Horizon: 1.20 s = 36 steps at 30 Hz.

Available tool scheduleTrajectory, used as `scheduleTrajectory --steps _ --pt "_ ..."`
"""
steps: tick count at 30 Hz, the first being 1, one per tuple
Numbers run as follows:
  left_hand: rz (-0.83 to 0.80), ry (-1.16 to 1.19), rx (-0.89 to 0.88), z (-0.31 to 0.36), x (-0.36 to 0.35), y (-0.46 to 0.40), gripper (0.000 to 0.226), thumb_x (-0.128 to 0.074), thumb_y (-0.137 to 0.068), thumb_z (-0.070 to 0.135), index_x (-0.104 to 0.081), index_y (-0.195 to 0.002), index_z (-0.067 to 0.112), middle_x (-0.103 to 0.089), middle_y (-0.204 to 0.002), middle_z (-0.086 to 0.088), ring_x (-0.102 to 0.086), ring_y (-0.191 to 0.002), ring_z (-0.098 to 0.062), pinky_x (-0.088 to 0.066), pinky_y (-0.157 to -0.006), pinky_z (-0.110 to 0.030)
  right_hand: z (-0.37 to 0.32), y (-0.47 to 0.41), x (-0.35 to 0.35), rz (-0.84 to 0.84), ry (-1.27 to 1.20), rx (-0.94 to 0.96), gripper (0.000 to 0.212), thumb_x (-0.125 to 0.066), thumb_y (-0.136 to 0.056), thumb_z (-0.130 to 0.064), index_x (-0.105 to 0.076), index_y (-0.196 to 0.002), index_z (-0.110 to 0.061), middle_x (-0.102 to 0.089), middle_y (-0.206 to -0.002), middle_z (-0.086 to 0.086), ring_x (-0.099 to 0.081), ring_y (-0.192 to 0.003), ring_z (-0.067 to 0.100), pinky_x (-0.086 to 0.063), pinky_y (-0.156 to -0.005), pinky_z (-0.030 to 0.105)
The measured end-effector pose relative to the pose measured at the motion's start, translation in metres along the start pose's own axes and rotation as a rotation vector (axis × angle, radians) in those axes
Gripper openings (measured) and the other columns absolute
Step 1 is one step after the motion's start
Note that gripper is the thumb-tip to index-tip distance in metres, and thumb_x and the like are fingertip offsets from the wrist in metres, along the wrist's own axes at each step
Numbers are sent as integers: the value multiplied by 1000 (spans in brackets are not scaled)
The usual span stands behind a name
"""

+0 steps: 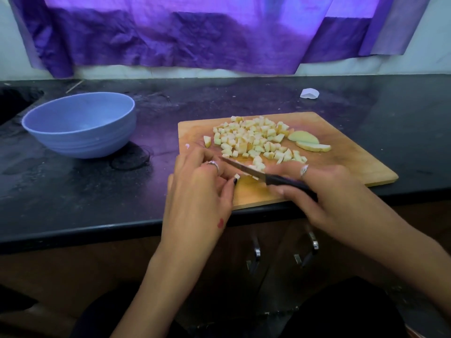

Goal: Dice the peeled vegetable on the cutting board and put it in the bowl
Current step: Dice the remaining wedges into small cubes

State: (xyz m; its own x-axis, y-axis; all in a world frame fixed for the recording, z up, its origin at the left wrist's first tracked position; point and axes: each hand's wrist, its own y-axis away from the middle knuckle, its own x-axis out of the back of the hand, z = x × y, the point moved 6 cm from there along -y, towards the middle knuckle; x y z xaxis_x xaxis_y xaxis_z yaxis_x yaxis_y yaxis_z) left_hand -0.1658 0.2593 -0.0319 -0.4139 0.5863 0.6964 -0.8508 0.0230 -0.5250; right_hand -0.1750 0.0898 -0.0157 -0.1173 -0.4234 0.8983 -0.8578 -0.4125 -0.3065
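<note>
Dice (pixel 253 140) lie heaped mid-board (pixel 353 164), just beyond both our grips. Two uncut slices (pixel 308 141) rest at the heap's right edge, long axes running left to right, nearer our right hand (pixel 324 191), whose grip is clenched on the knife (pixel 246 169). The blade points left toward our left hand (pixel 202 189), whose grip pinches a small piece (pixel 236 176). The bowl (pixel 80 124) sits on the table well left of the left hand, so we judge that hand the nearer for carrying.

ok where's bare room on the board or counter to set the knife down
Free: the board's right side, past the two slices, and the counter between bowl and board. Crowded: board centre under the diced pile and the near edge, where both hands work.
</note>
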Motion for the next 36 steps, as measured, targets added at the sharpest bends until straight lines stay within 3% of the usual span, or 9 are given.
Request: scheduleTrajectory --steps 4,8,14,18,20,22,27,31,36 --pt "-52 -131 18 5 -5 -28 8 -68 -84 27 -69 -89 22 -51 -113 9 -36 -110 -10 -26 -81 -26 24 -1 22 141 -119 -43 36 -44 -85 -56 -59 -112 -37 -67 -79 -5 -61 -73 10 -49 -68 32" --pt "-11 -179 21 4 -3 -41 11 -63 -88 23 -68 -97 19 -52 -110 5 -41 -108 -16 -27 -78 -28 43 21 42 101 -98 12 30 -48 -82 -62 -62 -101 -44 -65 -74 -6 -60 -68 11 -45 -63 28" --pt "158 -53 56 -8 7 -35 19 -50 -92 14 -65 -105 15 -54 -111 1 -46 -103 -20 -42 -83 -39 49 20 39 -143 -127 82 35 -54 -81 -59 -68 -107 -41 -70 -95 -18 -65 -86 3 -50 -73 25" --pt "241 58 81 -16 12 -33 19 -53 -92 9 -63 -101 22 -48 -105 11 -48 -102 -17 -32 -81 -24 65 -22 30 -57 -38 57 29 -59 -82 -55 -67 -107 -44 -66 -103 -16 -59 -91 2 -48 -79 24" --pt "250 160 101 -19 13 -34 20 -54 -91 10 -61 -97 29 -50 -104 13 -50 -102 -14 -32 -82 -22 69 -42 24 -16 24 49 26 -64 -82 -46 -68 -107 -42 -62 -104 -20 -52 -87 -7 -40 -77 14" --pt "259 241 132 -23 15 -33 20 -54 -91 13 -60 -96 31 -54 -105 11 -51 -102 -10 -35 -82 -22 73 -54 22 13 -8 26 27 -66 -80 -45 -69 -106 -38 -62 -106 -18 -51 -86 -6 -38 -75 15" --pt "257 276 149 -28 14 -30 20 -55 -91 15 -62 -93 33 -55 -104 12 -51 -101 -9 -38 -84 -27 81 -44 46 -5 -185 -20 33 -61 -72 -50 -71 -100 -36 -67 -81 -24 -60 -73 -2 -39 -67 13" --pt "243 250 115 -23 13 -31 19 -57 -91 14 -63 -94 31 -55 -104 12 -52 -101 -11 -41 -85 -31 94 -23 60 30 -237 -44 30 -62 -73 -47 -73 -97 -31 -59 -60 -8 -50 -54 9 -38 -58 25" --pt "199 89 28 -11 14 -33 15 -58 -90 13 -65 -99 22 -51 -102 14 -51 -100 -14 -30 -78 -19 107 -9 68 127 -194 -112 17 -65 -80 -39 -73 -92 -30 -59 -58 -13 -50 -51 5 -35 -54 17"
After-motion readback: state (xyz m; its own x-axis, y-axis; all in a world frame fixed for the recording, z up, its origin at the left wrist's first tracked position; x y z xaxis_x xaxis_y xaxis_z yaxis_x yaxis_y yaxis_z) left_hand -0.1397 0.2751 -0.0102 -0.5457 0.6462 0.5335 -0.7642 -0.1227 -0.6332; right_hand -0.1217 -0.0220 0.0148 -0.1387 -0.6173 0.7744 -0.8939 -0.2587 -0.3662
